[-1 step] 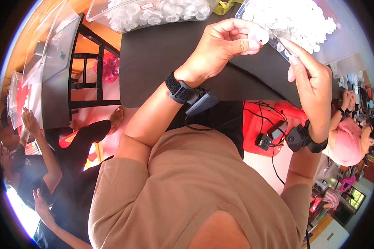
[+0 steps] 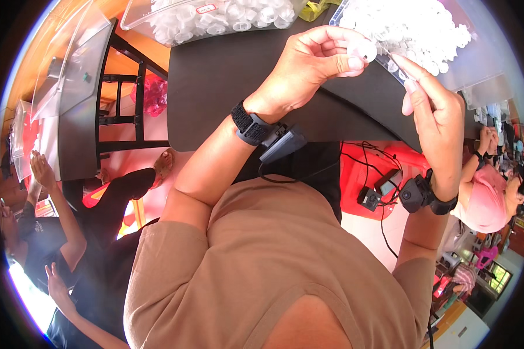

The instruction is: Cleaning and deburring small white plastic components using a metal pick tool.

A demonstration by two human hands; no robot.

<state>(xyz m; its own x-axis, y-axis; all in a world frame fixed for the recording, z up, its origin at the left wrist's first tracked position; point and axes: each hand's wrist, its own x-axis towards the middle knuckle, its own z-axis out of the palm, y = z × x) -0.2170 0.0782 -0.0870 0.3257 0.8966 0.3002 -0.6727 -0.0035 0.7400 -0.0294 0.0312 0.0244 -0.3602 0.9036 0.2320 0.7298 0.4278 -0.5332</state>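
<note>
Between the thumb and fingers of my left hand (image 2: 305, 67) is a small round white plastic piece (image 2: 367, 50) with a dark spot on it. My right hand (image 2: 439, 104) is closed around a thin metal tool (image 2: 398, 64), perhaps a blade or tweezers, whose exact kind I cannot make out. The tool's tip points toward the white piece; whether they touch cannot be told. Both hands are raised over the dark table (image 2: 233, 81), beside a clear tub (image 2: 474, 64) heaped with small white pieces.
Another clear tub (image 2: 142, 20) of translucent white parts stands at the far left of the table. A yellow bag (image 2: 317, 9) lies between the tubs. Cables and a black adapter (image 2: 369, 198) rest on a red stool (image 2: 355, 174). Other people sit at left and right.
</note>
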